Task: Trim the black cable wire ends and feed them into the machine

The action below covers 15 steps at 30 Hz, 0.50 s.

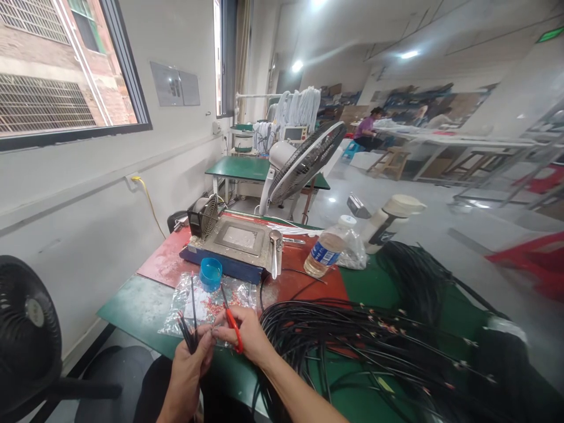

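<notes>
My left hand (pixel 190 359) is closed around a few thin black cables (pixel 185 332), whose stripped ends stick up past the fingers. My right hand (pixel 249 333) has red-handled scissors (pixel 235 330) in its grip, with the dark tip pointing up and away. Its thumb and fingertips meet those of my left hand; whatever is pinched there is too small to make out. Just beyond both hands lies a clear plastic bag (pixel 176 305) with tiny red-orange bits (pixel 214 306) scattered on it. A blue round tub (pixel 211 274) stands at the bag's far edge.
A blue-based machine (pixel 238 264) with a metal top, a small fan (pixel 205 216) and a spoon (pixel 275 252) sits behind the tub. Right of it stand a bottle of liquid (pixel 325 249) and a large fan (pixel 308 161). Bundled black cables (pixel 335 320) cover the table's right side.
</notes>
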{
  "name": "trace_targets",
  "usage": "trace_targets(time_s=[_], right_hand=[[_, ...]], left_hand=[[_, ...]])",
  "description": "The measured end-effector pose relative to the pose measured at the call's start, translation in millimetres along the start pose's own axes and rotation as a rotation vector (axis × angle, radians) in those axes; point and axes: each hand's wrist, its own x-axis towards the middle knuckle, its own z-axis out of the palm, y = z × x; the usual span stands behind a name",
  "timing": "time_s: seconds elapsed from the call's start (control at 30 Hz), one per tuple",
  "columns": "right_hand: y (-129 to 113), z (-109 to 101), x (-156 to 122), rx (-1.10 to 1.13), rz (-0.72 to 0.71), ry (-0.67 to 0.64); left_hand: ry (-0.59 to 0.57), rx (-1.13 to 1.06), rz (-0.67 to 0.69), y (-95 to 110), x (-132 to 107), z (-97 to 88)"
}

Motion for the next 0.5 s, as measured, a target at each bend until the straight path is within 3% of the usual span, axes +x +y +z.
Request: trace_targets(time_s=[0.33, 0.43, 0.5], right_hand=[[1.4, 1.8, 0.0, -0.137, -0.103, 0.028], [2.0, 1.9, -1.8, -0.273, -0.240, 0.087], [3.7, 3.1, -3.8, -0.420, -0.424, 0.136]], left_hand=[[-0.049, -0.068, 0.019, 4.4, -3.1, 2.0], [-0.025, -0.168, -0.048, 8.4, -4.7, 1.4], [0.021, -0.281, -0.116, 10.5, -4.5, 0.1]])
